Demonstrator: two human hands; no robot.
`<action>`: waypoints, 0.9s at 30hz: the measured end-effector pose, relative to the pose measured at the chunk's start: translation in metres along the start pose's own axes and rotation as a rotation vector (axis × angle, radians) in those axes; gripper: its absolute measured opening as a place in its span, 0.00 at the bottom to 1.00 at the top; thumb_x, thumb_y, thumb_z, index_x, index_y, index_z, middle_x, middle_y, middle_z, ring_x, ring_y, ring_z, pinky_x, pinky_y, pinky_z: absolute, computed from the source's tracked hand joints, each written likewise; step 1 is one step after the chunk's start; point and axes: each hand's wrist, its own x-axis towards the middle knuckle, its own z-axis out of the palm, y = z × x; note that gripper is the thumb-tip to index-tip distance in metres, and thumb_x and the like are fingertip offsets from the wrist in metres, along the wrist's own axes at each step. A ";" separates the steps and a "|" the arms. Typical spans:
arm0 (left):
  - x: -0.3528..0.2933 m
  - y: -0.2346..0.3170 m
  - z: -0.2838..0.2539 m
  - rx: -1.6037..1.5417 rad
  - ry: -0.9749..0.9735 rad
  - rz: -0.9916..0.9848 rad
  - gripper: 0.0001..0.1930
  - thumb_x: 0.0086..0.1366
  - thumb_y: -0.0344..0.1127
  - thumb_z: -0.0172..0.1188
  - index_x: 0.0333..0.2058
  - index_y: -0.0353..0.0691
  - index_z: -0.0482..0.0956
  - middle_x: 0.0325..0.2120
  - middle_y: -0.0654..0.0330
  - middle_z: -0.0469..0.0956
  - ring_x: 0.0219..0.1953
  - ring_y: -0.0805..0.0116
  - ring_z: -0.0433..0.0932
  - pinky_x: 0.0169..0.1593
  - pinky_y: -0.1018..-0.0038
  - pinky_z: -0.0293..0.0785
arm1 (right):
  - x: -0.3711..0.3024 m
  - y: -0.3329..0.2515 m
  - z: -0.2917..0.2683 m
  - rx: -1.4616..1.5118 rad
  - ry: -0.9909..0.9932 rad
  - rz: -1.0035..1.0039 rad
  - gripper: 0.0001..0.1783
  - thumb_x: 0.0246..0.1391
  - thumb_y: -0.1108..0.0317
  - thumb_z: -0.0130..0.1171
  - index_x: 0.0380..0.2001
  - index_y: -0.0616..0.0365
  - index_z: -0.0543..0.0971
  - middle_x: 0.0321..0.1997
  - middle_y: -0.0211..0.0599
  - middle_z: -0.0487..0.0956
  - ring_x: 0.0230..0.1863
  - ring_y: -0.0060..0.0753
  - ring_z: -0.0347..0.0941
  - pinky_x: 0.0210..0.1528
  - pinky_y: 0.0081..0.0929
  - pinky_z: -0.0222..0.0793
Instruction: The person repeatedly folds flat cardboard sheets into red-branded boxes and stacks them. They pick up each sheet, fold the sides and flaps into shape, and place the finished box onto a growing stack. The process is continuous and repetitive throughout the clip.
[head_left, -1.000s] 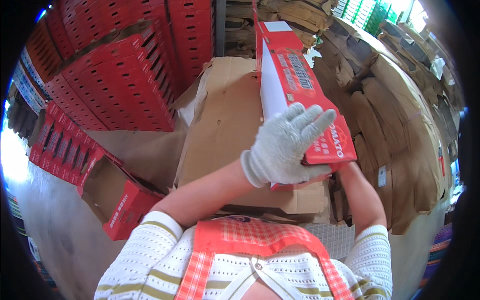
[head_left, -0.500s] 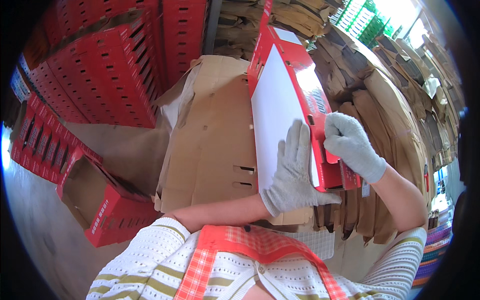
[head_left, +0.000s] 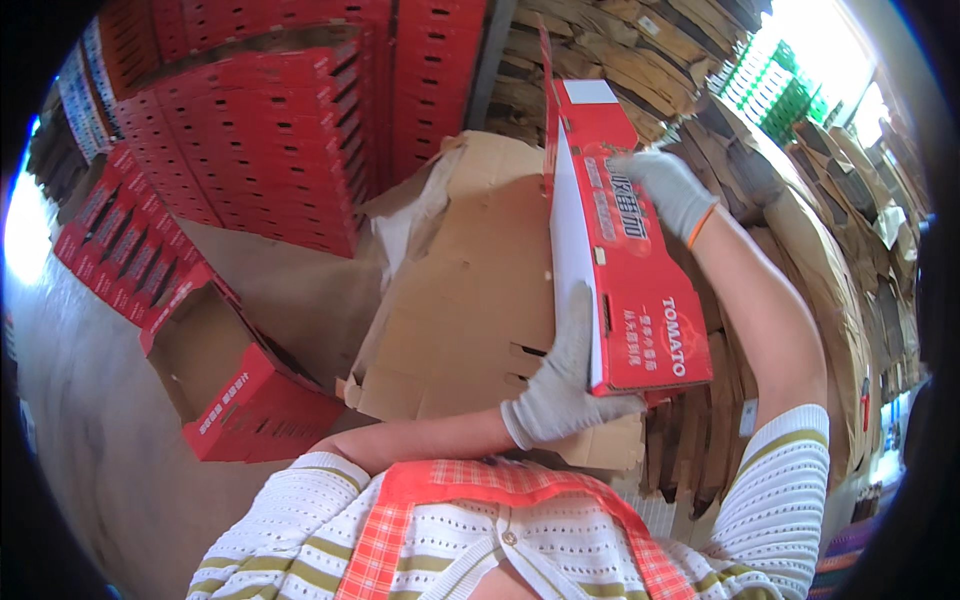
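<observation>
A red cardboard carton [head_left: 655,335] with a white inside is tipped on its side, with its open face toward the left and its printed side panel up. My left hand [head_left: 560,390], in a pale grey glove, holds the carton's near end. Its fingers lie straight along the white inside, and its thumb reaches under the near edge. My gloved right hand [head_left: 675,190] is at the far part of the printed panel. Motion smears its fingers. Beneath the carton lies a stack of flat brown cardboard [head_left: 455,300].
An open red carton [head_left: 255,405] stands on the floor at the left, beside a row of red cartons [head_left: 125,240]. Tall stacks of red cartons [head_left: 260,140] rise at the far left. Bundled brown cardboard [head_left: 800,240] is piled along the right.
My right hand has left the carton's near corner and moved away along its side panel. The near end panel, folded at the corner before, now lies flush. My left hand stays at the near end.
</observation>
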 end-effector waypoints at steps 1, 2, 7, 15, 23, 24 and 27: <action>-0.003 0.004 0.002 0.023 0.042 0.080 0.68 0.45 0.48 0.77 0.68 0.31 0.30 0.69 0.41 0.38 0.72 0.49 0.41 0.71 0.62 0.42 | 0.002 0.014 0.006 -0.215 -0.072 -0.129 0.12 0.55 0.61 0.59 0.29 0.59 0.82 0.23 0.31 0.76 0.25 0.31 0.74 0.31 0.31 0.72; -0.005 0.008 0.002 0.068 0.069 0.135 0.63 0.48 0.46 0.75 0.69 0.33 0.36 0.68 0.41 0.44 0.71 0.49 0.45 0.71 0.63 0.45 | 0.007 0.024 0.009 -0.615 -0.151 -0.531 0.14 0.53 0.58 0.60 0.28 0.59 0.80 0.25 0.39 0.76 0.29 0.40 0.74 0.34 0.36 0.71; -0.035 0.035 -0.034 0.409 -0.680 -0.205 0.28 0.61 0.42 0.63 0.59 0.42 0.72 0.49 0.50 0.78 0.50 0.50 0.76 0.56 0.63 0.70 | -0.005 0.113 0.015 -0.992 -0.347 -1.052 0.06 0.49 0.63 0.59 0.24 0.53 0.78 0.22 0.43 0.78 0.29 0.53 0.76 0.36 0.42 0.70; 0.010 0.029 -0.230 1.961 -0.419 0.694 0.30 0.56 0.38 0.57 0.60 0.46 0.69 0.65 0.57 0.61 0.68 0.51 0.57 0.68 0.37 0.45 | -0.091 0.231 -0.058 -1.507 -0.447 -0.482 0.14 0.44 0.74 0.58 0.36 0.49 0.81 0.44 0.32 0.80 0.51 0.39 0.75 0.40 0.41 0.74; 0.039 -0.041 -0.184 1.344 -1.200 0.508 0.17 0.52 0.55 0.64 0.28 0.49 0.82 0.46 0.63 0.79 0.55 0.62 0.73 0.58 0.50 0.66 | -0.166 0.203 -0.031 -1.011 -0.371 -0.284 0.22 0.40 0.52 0.70 0.33 0.54 0.77 0.30 0.41 0.80 0.33 0.48 0.79 0.36 0.37 0.75; 0.048 -0.041 -0.176 1.303 -1.013 0.257 0.18 0.52 0.56 0.65 0.20 0.47 0.81 0.30 0.61 0.81 0.39 0.60 0.79 0.42 0.60 0.74 | -0.154 0.203 -0.036 -0.846 -0.107 -0.359 0.22 0.39 0.50 0.71 0.29 0.54 0.76 0.28 0.41 0.80 0.32 0.47 0.79 0.35 0.36 0.75; 0.064 -0.025 -0.168 1.255 -0.475 0.278 0.18 0.52 0.51 0.64 0.16 0.44 0.78 0.18 0.56 0.75 0.27 0.54 0.78 0.30 0.60 0.72 | -0.130 0.201 -0.056 -0.747 0.201 -0.542 0.21 0.39 0.49 0.71 0.23 0.54 0.76 0.25 0.42 0.79 0.31 0.46 0.78 0.33 0.35 0.75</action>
